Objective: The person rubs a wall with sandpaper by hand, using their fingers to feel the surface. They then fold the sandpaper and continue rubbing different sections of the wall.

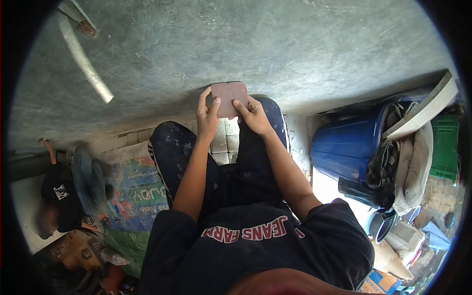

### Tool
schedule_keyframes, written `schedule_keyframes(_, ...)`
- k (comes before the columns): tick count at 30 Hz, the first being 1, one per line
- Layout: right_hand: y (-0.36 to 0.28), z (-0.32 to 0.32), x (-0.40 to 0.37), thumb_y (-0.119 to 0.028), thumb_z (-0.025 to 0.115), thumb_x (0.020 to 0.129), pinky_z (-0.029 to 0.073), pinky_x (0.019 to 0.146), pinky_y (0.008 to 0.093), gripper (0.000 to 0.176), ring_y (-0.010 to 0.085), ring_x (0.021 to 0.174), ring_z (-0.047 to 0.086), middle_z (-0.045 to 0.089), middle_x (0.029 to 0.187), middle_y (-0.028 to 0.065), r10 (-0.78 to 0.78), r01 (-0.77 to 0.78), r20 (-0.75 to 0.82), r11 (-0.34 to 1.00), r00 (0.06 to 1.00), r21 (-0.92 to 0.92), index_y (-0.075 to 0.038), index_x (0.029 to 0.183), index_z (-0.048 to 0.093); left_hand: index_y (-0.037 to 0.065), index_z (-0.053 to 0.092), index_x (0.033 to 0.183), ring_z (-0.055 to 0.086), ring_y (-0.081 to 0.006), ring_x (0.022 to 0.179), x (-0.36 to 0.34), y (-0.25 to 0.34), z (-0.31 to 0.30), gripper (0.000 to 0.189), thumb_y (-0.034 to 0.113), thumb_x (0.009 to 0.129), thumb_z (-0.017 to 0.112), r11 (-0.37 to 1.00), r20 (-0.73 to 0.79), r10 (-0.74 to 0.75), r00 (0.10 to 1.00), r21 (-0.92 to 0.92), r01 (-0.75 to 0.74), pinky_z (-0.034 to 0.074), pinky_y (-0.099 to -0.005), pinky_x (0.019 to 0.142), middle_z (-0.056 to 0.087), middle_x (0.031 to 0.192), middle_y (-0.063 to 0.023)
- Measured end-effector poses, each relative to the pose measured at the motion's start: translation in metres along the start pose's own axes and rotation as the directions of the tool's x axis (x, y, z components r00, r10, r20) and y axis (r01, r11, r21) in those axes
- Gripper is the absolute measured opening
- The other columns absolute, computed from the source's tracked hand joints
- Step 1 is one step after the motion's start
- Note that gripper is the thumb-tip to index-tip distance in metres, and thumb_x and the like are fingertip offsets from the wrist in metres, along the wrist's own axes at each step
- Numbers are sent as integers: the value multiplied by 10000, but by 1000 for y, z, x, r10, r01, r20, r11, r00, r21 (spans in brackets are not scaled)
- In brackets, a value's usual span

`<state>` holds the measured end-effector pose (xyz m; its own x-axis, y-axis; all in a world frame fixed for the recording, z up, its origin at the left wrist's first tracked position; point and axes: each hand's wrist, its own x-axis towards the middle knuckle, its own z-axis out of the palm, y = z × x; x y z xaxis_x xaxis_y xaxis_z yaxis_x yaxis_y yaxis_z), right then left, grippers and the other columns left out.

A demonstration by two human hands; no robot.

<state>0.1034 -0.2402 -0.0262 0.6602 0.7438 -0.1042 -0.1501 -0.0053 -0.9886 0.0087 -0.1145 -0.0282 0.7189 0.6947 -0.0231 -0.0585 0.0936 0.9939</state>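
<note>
Between my two hands is a flat reddish-brown square piece with rounded corners and a small notch in its top edge. It looks like folded sandpaper, but I cannot be sure. My left hand grips its left edge, thumb on the face and fingers behind. The lower right corner is pinched by my right hand, its thumb also lying on the face. Both hands are above my knees, close to the grey wall. Pale dust marks my fingers and dark trousers.
On the right stands a blue barrel with sacks and cloth, beside a green crate. Another person sits at the left near a printed sheet and a cardboard box. A pale strip is at the upper left.
</note>
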Motion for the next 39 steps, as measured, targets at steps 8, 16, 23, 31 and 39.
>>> schedule_keyframes(8, 0, 18, 3, -292, 608, 947, 467, 813, 263, 357, 100, 916, 580, 662, 1023, 47, 15, 58, -263, 962, 965, 267, 1, 1147, 643, 42, 472, 1371, 382, -2, 475, 0, 6, -7, 468, 198, 942, 577, 998, 102, -9, 995, 63, 3, 303, -190, 427, 550, 642, 44)
schedule_keyframes(16, 1, 47, 21, -215, 674, 902, 491, 753, 258, 265, 89, 839, 597, 685, 925, 54, -148, 205, -441, 975, 885, 84, 16, 1030, 660, 9, 441, 1393, 544, -55, 745, 0, 5, -10, 483, 165, 953, 563, 995, 1, 68, 998, 75, -68, 448, -198, 648, 644, 999, -42)
schedule_keyframes(23, 6, 43, 12, -193, 661, 908, 493, 760, 263, 255, 100, 851, 612, 694, 921, 70, -247, 235, -434, 969, 867, -81, 26, 1038, 649, 18, 559, 1246, 578, -119, 938, 8, 3, -10, 341, 109, 921, 606, 974, 15, 179, 984, -141, -175, 464, -261, 825, 637, 1061, -94)
schedule_keyframes(31, 12, 46, 7, -179, 600, 941, 500, 763, 285, 242, 120, 856, 626, 694, 933, 113, -348, 288, -410, 936, 843, -202, 28, 1064, 626, 26, 568, 1191, 568, -117, 891, 13, -12, -11, 287, 107, 918, 607, 972, 17, 224, 975, -81, -222, 466, -251, 772, 632, 1001, -84)
schedule_keyframes(39, 14, 43, 7, -202, 582, 942, 514, 667, 342, 322, 272, 777, 688, 672, 861, 227, -448, 300, -438, 880, 779, -368, 60, 1126, 551, 60, 466, 1270, 571, -140, 996, 13, -17, -5, 348, 87, 939, 573, 977, 45, 211, 976, -49, -209, 476, -256, 799, 611, 1095, -122)
